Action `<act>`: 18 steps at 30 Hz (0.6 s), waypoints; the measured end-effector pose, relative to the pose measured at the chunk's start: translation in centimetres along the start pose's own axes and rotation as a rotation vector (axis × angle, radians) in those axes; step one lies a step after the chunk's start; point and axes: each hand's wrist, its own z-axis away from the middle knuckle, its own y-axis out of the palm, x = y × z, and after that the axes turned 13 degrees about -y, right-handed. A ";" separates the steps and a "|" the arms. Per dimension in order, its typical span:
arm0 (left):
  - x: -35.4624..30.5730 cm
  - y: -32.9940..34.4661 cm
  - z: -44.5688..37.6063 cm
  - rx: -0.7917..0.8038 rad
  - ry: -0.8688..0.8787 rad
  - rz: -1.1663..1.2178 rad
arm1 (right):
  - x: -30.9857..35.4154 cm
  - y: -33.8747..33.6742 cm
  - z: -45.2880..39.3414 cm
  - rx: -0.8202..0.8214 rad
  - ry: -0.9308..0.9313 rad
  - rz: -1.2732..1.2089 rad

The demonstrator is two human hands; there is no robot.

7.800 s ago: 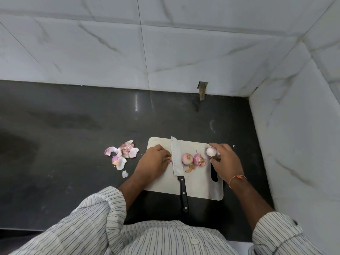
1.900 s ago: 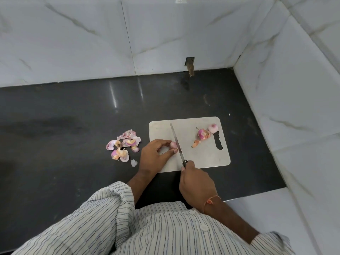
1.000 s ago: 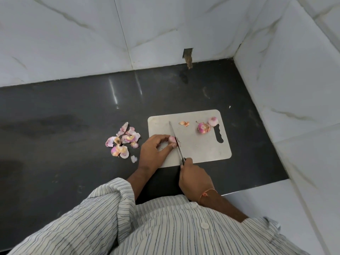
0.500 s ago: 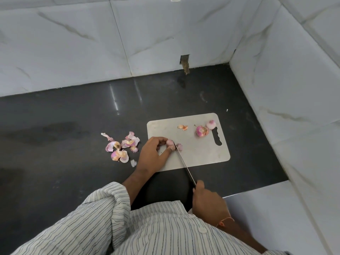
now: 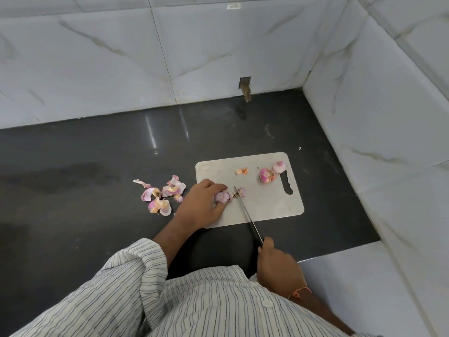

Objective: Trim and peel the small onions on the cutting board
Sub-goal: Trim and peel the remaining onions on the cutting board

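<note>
A white cutting board (image 5: 264, 205) lies on the dark counter. My left hand (image 5: 200, 206) pins a small pink onion (image 5: 223, 197) to the board's left part, its cut face showing. My right hand (image 5: 277, 266) grips the black handle of a knife (image 5: 244, 210), whose tip rests on the board just right of that onion. A cut-off end piece (image 5: 242, 191) lies beside the blade tip. Two more small onions sit near the board's handle slot: one with skin (image 5: 266, 175) and a paler one (image 5: 279, 166).
A heap of pink onion skins (image 5: 161, 197) lies on the counter left of the board. A small skin scrap (image 5: 242, 170) rests on the board's far part. White tiled walls close the back and right. A white ledge (image 5: 352, 288) runs at the near right.
My right hand has drawn the knife back toward me, off the board's near edge. An end piece has come off the held onion and lies by the blade tip.
</note>
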 end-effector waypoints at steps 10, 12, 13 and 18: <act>-0.3 0.4 -0.1 -0.054 -0.026 0.095 | 0.2 -0.8 -0.4 -0.089 -0.004 -0.027; -0.3 0.4 0.2 -0.050 -0.058 0.203 | 0.1 -1.0 -0.2 -0.117 -0.014 -0.036; -0.2 0.4 0.4 -0.046 -0.077 0.241 | 0.0 -1.2 -0.1 -0.129 -0.022 -0.039; 0.6 0.8 1.0 -0.008 -0.120 0.338 | 0.5 -1.9 0.3 -0.153 -0.071 -0.051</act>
